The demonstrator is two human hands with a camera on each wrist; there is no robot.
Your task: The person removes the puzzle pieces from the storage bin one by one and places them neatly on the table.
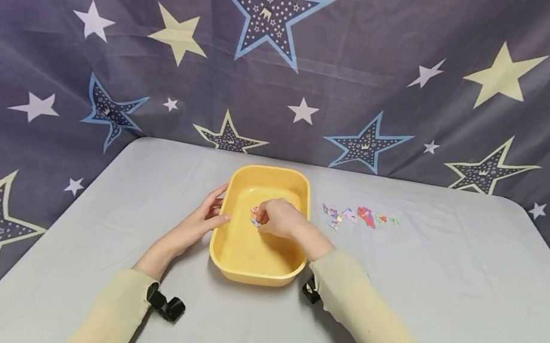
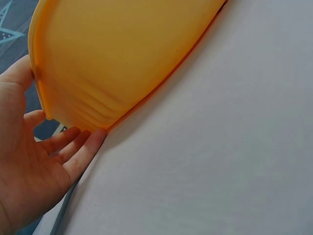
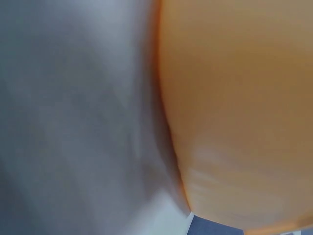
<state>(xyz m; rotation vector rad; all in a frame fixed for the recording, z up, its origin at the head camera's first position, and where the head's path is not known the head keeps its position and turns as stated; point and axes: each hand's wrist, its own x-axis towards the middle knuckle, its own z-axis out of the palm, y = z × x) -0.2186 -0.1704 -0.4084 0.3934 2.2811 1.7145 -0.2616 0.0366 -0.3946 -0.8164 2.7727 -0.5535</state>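
A yellow plastic basin stands on the table. In the head view my left hand holds its left side, thumb over the rim. The left wrist view shows the fingers of that hand against the basin's outer wall. My right hand reaches inside the basin, fingers curled, pinching a small colourful cut-out piece just above or at the bottom; fingers hide part of it. Only the basin's outer wall and the table appear in the right wrist view, not the hand.
Right of the basin, several small colourful cut-outs lie in a loose row, among them a red one and a pink-purple one. A pale grey cloth covers the table. Behind it hangs a dark curtain with stars.
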